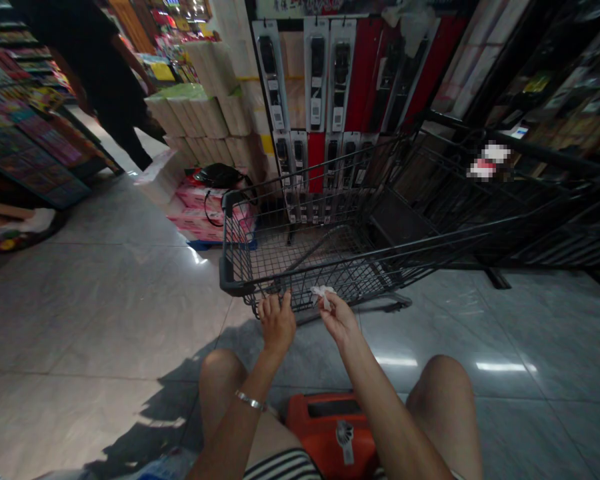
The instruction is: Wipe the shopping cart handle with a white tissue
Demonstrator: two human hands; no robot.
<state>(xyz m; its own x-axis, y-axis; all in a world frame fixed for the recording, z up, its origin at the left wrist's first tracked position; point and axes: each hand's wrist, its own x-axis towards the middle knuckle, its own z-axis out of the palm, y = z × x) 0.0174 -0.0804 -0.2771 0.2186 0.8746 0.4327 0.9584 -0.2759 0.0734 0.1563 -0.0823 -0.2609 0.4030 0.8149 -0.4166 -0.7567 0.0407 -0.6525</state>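
Note:
A black wire shopping cart [300, 277] stands directly in front of me. My left hand [279, 325] is at the low side of its basket near the front corner, fingers bent against the wires. Just to the right, my right hand [339, 319] pinches a crumpled white tissue [323, 293] between thumb and fingers. The tissue is up against the cart's side wires, and whether it touches them is hard to make out. Inside the cart, the wire floor shows through the mesh.
Between my knees is an orange plastic object [325, 427] with a slot and sticker. Behind the cart hang packaged goods [317, 73]. Stacked paper packs [195, 110] and pink boxes with a black bag [219, 175] stand left. A person in dark clothes [100, 67] is in the aisle.

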